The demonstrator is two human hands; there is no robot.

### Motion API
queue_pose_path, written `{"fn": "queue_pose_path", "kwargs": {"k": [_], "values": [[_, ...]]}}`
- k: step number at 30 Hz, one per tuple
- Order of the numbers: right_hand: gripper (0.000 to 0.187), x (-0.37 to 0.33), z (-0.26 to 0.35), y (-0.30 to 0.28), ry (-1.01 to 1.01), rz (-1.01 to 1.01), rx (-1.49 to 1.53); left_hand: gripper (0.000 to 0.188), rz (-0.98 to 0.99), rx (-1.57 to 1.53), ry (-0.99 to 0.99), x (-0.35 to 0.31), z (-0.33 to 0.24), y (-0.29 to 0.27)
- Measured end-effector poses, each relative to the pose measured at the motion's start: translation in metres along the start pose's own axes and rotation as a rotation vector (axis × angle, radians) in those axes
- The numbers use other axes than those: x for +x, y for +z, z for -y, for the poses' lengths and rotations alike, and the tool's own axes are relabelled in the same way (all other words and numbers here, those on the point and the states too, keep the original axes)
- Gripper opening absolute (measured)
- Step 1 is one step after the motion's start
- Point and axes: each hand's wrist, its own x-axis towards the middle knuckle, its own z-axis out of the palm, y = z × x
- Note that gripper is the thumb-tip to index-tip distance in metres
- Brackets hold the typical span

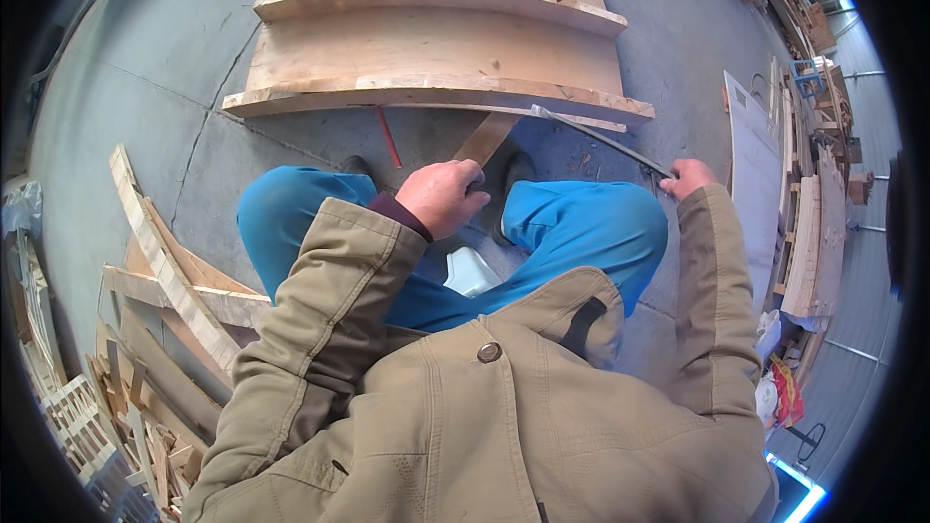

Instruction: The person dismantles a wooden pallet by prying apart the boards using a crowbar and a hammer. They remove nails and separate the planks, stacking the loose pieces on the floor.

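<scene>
The left hand (444, 196) is curled shut around the near end of a short wooden strip (486, 138), fingers wrapped over it, and the strip slants away and to the right toward the near edge of a big wooden frame (436, 48). The right hand (690, 177) is closed on the near end of a long thin metal bar (596, 138); the bar runs up and to the left, and its far tip lies against the frame's near board. Both hands sit just above the knees of the person's blue trousers (581, 223), the left hand between the knees and the right hand past the right knee.

A thin red stick (387, 136) lies on the grey concrete floor (155, 58) just left of the strip, close under the frame. A pale white object (472, 271) shows between the legs; what it is cannot be told. To the near left lies a loose heap of wooden slats (165, 329). On the right, flat boards (804, 242) are stacked along the floor, with more wood piled further off behind them
</scene>
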Motion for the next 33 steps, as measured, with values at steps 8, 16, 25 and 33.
{"fn": "queue_pose_path", "kwargs": {"k": [8,16,25,33], "values": [[0.041,0.046,0.143,0.042,-0.245,0.07,0.112,0.027,-0.091,-0.083,0.242,0.0,-0.029,-0.007],[0.047,0.039,0.196,0.182,-0.085,0.349,0.458,0.025,-0.009,-0.086,0.262,0.003,-0.037,-0.016],[0.045,0.056,0.192,0.21,-0.147,0.314,0.397,0.027,-0.009,-0.243,0.342,0.012,-0.046,-0.029],[0.041,0.077,0.218,0.224,-0.124,0.263,0.43,0.03,0.035,-0.225,0.259,0.016,-0.039,-0.033]]}}
